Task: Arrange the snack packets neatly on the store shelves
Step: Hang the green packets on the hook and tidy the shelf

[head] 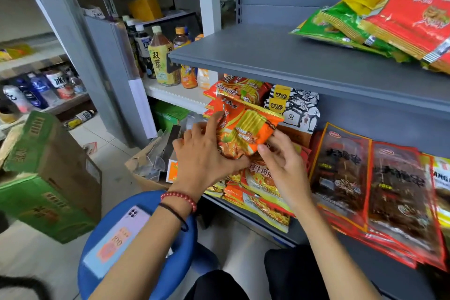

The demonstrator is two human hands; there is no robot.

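Nearest the camera, a phone lies on the left side of a blue stool. Just beyond, both hands hold one orange noodle packet in front of the left end of the lower shelf. The left hand grips its lower left side, forefinger stretched up along the edge. The right hand pinches its lower right corner between thumb and fingers. Under it, more noodle packets lie stacked at that left end, overhanging the front edge. Dark red packets lean beside them to the right, and black-and-white packets stand behind. Above, toward the right end of the upper shelf, green and red packets lie in a loose pile. Bottles stand on a white shelf further left.
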